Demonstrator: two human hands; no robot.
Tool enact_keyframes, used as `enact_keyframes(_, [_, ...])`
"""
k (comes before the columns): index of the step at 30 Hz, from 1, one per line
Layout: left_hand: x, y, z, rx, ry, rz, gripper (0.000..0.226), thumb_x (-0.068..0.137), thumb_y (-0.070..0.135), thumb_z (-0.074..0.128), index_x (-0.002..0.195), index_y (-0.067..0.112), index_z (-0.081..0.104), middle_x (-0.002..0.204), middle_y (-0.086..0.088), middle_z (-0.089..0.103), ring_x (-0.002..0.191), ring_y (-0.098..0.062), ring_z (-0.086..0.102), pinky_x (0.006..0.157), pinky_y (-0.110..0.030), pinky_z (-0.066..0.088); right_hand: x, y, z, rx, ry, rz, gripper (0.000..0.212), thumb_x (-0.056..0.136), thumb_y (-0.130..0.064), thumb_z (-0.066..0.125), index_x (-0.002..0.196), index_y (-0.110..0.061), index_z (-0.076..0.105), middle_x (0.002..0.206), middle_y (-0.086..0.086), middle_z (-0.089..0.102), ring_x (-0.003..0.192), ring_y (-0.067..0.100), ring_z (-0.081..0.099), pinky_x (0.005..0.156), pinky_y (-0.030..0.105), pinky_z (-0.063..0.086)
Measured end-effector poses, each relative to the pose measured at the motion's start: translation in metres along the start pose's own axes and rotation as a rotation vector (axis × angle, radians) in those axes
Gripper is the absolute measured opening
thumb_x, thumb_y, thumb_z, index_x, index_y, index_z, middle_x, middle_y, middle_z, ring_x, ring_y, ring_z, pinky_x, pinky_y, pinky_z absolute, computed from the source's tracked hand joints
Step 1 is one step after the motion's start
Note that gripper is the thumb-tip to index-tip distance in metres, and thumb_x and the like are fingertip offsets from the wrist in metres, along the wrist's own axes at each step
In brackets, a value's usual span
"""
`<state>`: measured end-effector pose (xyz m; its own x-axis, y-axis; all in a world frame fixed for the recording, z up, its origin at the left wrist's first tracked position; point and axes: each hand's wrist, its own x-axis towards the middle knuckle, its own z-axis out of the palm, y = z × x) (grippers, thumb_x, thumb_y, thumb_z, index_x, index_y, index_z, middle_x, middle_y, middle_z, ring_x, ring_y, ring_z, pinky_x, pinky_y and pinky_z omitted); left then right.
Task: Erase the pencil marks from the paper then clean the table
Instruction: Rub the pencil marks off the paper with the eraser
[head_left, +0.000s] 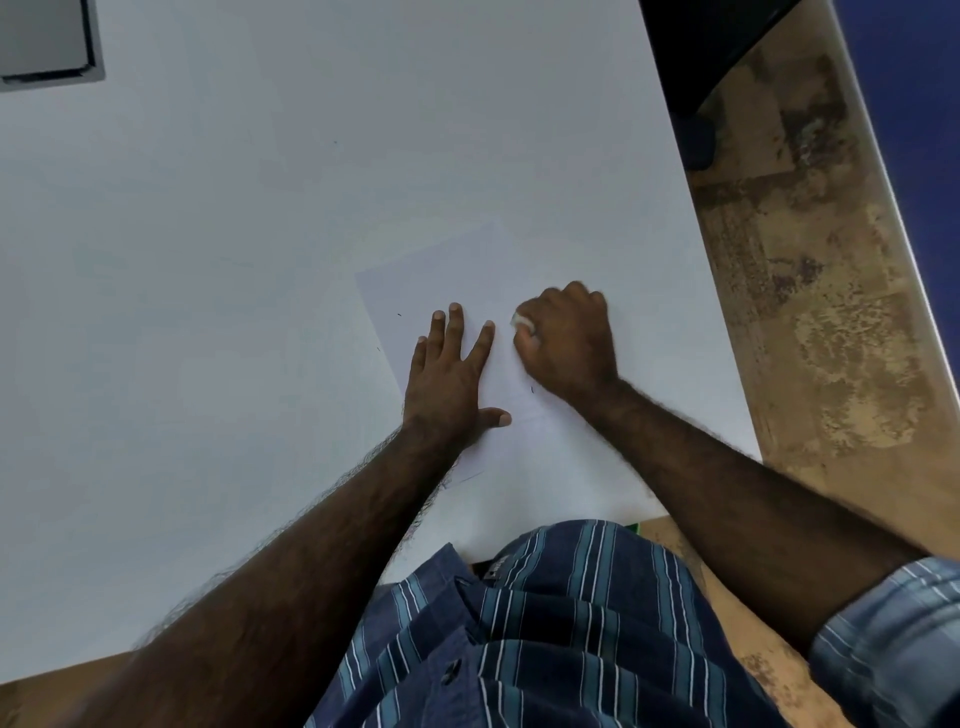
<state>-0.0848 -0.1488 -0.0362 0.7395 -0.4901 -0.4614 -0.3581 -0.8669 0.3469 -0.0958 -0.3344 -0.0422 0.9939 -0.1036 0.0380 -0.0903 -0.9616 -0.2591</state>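
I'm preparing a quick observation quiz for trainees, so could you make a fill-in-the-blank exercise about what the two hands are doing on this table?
1. The left hand lies flat with fingers spread on the sheet of ____.
2. The white eraser is gripped by the ____ hand.
3. The paper lies on a ____ table.
4. A small dark crumb lies to the ____ of the left hand.

Missing words: paper; right; white; left
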Motion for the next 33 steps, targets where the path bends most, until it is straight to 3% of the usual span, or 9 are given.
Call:
enact_keyframes(3, [0.000,0.000,0.001,-0.004,-0.004,-0.007,0.124,0.078,0.067,0.075,0.164,0.029,-0.006,0.168,-0.011,-0.027,0.156,-0.032,-0.023,0.128,-0.046,-0.002,0.012,0.005,-0.003,0.036,0.032,0.101,0.015,0.088,-0.028,0.062,0.087,-0.021,0.075,0.084,-0.002,0.071,0.086,0.029,0.060,0.076,0.042,0.042])
enact_keyframes(7, [0.001,-0.001,0.002,-0.002,0.003,0.000,0.125,0.077,0.068,0.075,0.165,0.029,-0.005,0.168,-0.012,-0.026,0.156,-0.033,-0.021,0.129,-0.048,0.000,-0.006,-0.008,0.000,0.011,-0.095,-0.121,0.017,0.091,-0.029,0.065,0.094,-0.017,0.078,0.089,0.001,0.074,0.087,0.029,0.062,0.078,0.041,0.043])
enact_keyframes(12, [0.000,-0.002,0.001,-0.030,0.008,0.011,0.124,0.078,0.068,0.074,0.165,0.028,-0.004,0.168,-0.011,-0.026,0.156,-0.031,-0.022,0.129,-0.046,-0.002,-0.003,-0.006,-0.006,0.076,-0.060,0.135,0.016,0.091,-0.030,0.066,0.092,-0.020,0.078,0.087,-0.002,0.075,0.088,0.030,0.063,0.077,0.042,0.046])
enact_keyframes(17, [-0.005,-0.011,0.005,-0.121,0.059,0.046,0.128,0.074,0.072,0.075,0.165,0.026,-0.002,0.171,-0.008,-0.019,0.158,-0.027,-0.017,0.128,-0.043,-0.001,-0.028,-0.030,-0.010,0.111,-0.199,0.034,0.013,0.096,-0.032,0.067,0.098,-0.024,0.078,0.092,-0.005,0.074,0.093,0.025,0.063,0.086,0.043,0.047])
enact_keyframes(21, [-0.017,-0.026,0.007,-0.227,0.153,0.097,0.115,0.082,0.069,0.068,0.165,0.025,0.003,0.172,-0.004,-0.011,0.158,-0.020,-0.014,0.127,-0.036,-0.005,-0.034,-0.025,-0.006,0.114,-0.169,0.085,0.012,0.093,-0.028,0.067,0.098,-0.029,0.077,0.096,-0.009,0.074,0.094,0.025,0.062,0.085,0.044,0.047])
enact_keyframes(26, [-0.045,-0.059,0.020,-0.120,0.274,0.101,0.098,0.091,0.058,0.067,0.165,0.019,0.014,0.173,-0.004,-0.004,0.159,-0.018,-0.012,0.130,-0.044,0.002,-0.028,-0.019,0.000,0.103,-0.123,0.088,0.006,0.091,-0.025,0.070,0.094,-0.027,0.075,0.089,-0.008,0.071,0.088,0.028,0.061,0.080,0.042,0.043])
enact_keyframes(33, [-0.064,-0.083,0.023,0.000,0.174,0.091,0.100,0.090,0.062,0.065,0.165,0.021,0.013,0.172,-0.002,-0.008,0.158,-0.021,-0.017,0.129,-0.048,-0.003,-0.028,-0.022,0.005,0.111,-0.080,0.063,0.004,0.093,-0.023,0.071,0.092,-0.024,0.075,0.086,-0.004,0.070,0.084,0.030,0.060,0.077,0.042,0.043])
